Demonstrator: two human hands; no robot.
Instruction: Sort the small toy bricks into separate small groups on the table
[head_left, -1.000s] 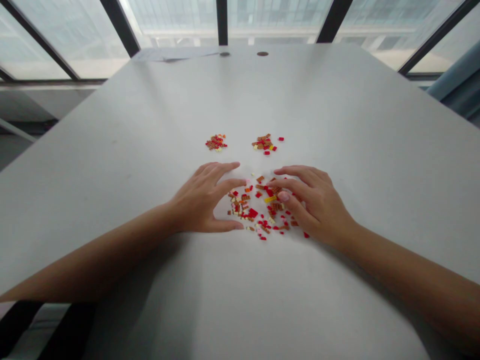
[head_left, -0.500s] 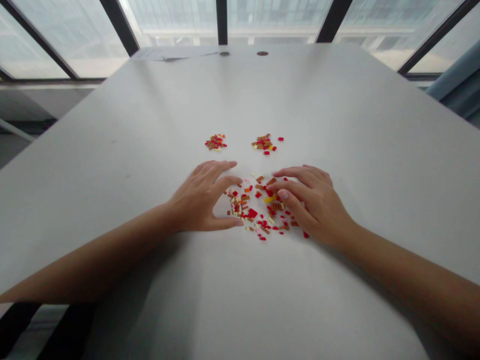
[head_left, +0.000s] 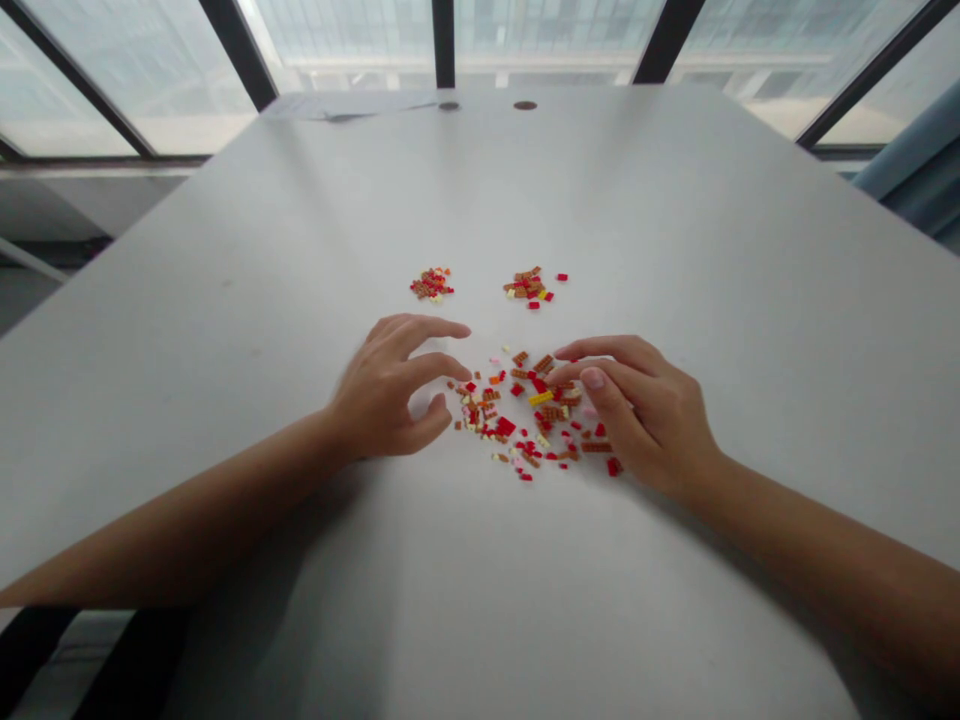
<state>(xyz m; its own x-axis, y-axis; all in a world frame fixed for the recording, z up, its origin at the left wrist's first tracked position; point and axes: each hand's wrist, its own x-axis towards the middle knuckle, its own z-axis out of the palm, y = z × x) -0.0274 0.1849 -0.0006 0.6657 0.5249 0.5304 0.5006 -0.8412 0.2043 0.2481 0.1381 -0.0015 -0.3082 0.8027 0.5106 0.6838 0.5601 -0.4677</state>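
Small building bricks in red, brown, cream, orange and yellow lie scattered in a loose patch between my hands; a red brick and a yellow brick stand out in it. At the patch's left edge is my left hand, fingers apart and curved, holding nothing. My right hand hovers over the right side, its fingers stretched toward the bricks and the thumb apart from the fingertips, with nothing visible in it. Its fingers hide part of the patch. Near its wrist lies another red brick.
Beyond my hands are two small brick piles, a left pile and a right pile, with a single red brick beside the latter. The white table reaches back to windows. Paper lies at its far edge.
My left hand has drawn back a little to the left, its thumb curling in. My right hand has shifted slightly right, uncovering more bricks on that side. Both far piles are unchanged.
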